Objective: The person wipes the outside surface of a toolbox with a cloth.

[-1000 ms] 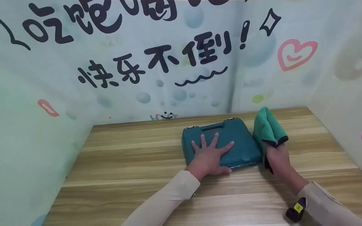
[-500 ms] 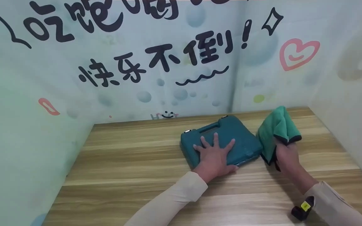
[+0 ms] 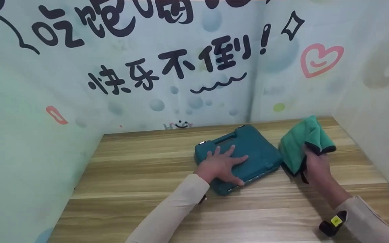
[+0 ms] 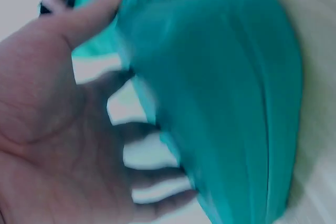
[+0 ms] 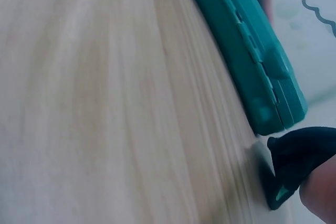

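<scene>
A teal plastic case (image 3: 257, 148) with a handle lies turned at an angle on the wooden table. My left hand (image 3: 219, 166) is over its near left part, fingers spread and fairly straight; in the left wrist view the fingertips (image 4: 184, 174) meet the edge of the case (image 4: 226, 87). To the right, my right hand (image 3: 318, 168) grips a folded green cloth (image 3: 297, 146) with black edging, close beside the case's right corner. In the right wrist view the hinged side of the case (image 5: 252, 61) shows, with the cloth's dark edge (image 5: 294, 156) near its corner.
The wooden table (image 3: 130, 168) reaches back to a printed curtain wall (image 3: 140, 111) with dark lettering. Pale side walls stand left and right. A black strap device with a yellow label (image 3: 336, 221) is at the right wrist.
The case has turned, its near left corner now showing closer to me. My left hand shifted right, then back left across it. My right hand and the cloth moved right.
</scene>
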`<state>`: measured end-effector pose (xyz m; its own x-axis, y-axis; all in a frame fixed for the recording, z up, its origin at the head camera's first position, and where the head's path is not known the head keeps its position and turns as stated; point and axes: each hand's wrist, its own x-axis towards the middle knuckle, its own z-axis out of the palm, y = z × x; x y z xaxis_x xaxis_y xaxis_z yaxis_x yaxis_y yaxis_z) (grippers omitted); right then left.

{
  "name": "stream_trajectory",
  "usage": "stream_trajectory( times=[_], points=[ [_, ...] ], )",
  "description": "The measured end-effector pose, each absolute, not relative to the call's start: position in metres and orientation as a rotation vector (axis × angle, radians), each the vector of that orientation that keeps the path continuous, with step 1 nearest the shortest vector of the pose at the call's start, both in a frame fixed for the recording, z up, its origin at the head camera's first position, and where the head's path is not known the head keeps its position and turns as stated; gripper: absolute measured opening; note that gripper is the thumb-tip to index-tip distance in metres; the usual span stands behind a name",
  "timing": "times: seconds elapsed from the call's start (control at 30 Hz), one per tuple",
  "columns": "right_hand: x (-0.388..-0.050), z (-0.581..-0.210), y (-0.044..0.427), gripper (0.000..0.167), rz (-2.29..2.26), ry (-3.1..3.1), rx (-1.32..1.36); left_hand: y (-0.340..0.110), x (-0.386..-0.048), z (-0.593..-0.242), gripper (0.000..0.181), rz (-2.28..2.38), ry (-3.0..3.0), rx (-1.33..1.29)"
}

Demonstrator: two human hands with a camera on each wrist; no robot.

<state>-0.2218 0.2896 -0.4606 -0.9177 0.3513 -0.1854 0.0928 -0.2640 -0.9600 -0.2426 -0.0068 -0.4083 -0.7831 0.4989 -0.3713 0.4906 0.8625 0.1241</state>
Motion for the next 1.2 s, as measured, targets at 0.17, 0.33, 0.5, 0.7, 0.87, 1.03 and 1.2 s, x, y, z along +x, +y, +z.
stream_trajectory(
  times=[0.17, 0.33, 0.5, 0.7, 0.87, 1.03, 1.2],
  points=[
    [-0.22, -0.459, 0.297, 0.035, 2.495, -1.608, -0.458, -0.034, -0.255, -0.403, 0.096, 0.116, 2.505, 0.847],
    [-0.216, -0.456, 0.305, 0.037, 2.644, -1.498, -0.318, -0.041, -0.254, -0.405, 0.095, 0.171, 2.499, 0.847],
    [-0.213, -0.454, 0.314, 0.037, 2.745, -1.402, -0.26, -0.035, -0.249, -0.405, 0.093, 0.154, 2.516, 0.81],
    [-0.213, -0.451, 0.318, 0.031, 2.907, -1.208, -0.091, -0.029, -0.243, -0.404, 0.092, 0.168, 2.54, 0.758],
    [-0.215, -0.444, 0.32, 0.026, 2.988, -1.063, 0.047, -0.019, -0.238, -0.402, 0.091, 0.148, 2.566, 0.712],
    [-0.216, -0.436, 0.318, 0.03, 2.979, -1.071, 0.07, -0.011, -0.231, -0.402, 0.089, 0.139, 2.6, 0.645],
    [-0.219, -0.433, 0.314, 0.035, 2.899, -1.144, 0.129, 0.0, -0.223, -0.403, 0.088, 0.161, 2.643, 0.567]
  ],
)
